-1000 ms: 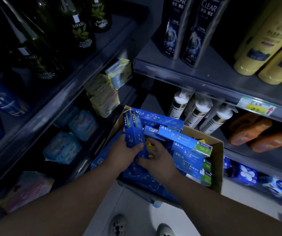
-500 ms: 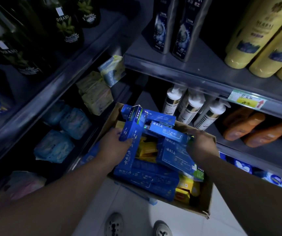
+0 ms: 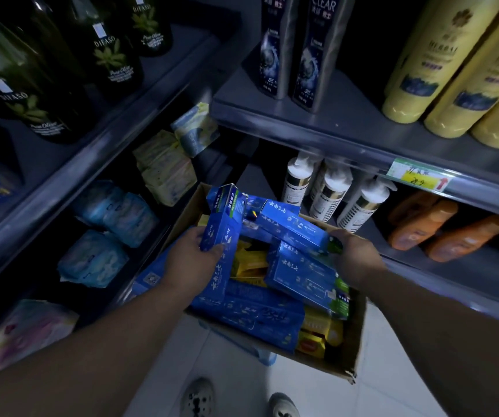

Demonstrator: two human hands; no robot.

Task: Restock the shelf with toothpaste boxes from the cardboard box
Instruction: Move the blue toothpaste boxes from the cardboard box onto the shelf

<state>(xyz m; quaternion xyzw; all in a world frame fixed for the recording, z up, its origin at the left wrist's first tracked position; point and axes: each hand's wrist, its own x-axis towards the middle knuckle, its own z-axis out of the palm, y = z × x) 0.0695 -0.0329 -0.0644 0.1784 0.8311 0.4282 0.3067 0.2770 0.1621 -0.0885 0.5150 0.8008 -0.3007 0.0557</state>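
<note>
An open cardboard box (image 3: 351,350) stands on the floor between two shelf units, holding several blue toothpaste boxes (image 3: 254,314) and some yellow packs (image 3: 317,332). My left hand (image 3: 192,260) grips an upright blue toothpaste box (image 3: 222,227) at the box's left side, thumb across its front. My right hand (image 3: 355,255) holds the green-tipped end of another blue toothpaste box (image 3: 292,228) lying slantwise on top of the pile. A further blue box (image 3: 305,281) lies just below my right hand.
The right shelf unit (image 3: 347,142) carries dark shampoo bottles (image 3: 296,52) and yellow bottles (image 3: 441,70) above, white pump bottles (image 3: 329,194) and orange bottles (image 3: 441,230) below. The left shelves (image 3: 70,176) hold dark green bottles (image 3: 31,73) and soft blue packs (image 3: 115,212). My shoes (image 3: 236,398) stand on white tiles.
My right hand left the middle of the box and took hold of the end of a blue box at the right. My left hand lifted its upright box slightly.
</note>
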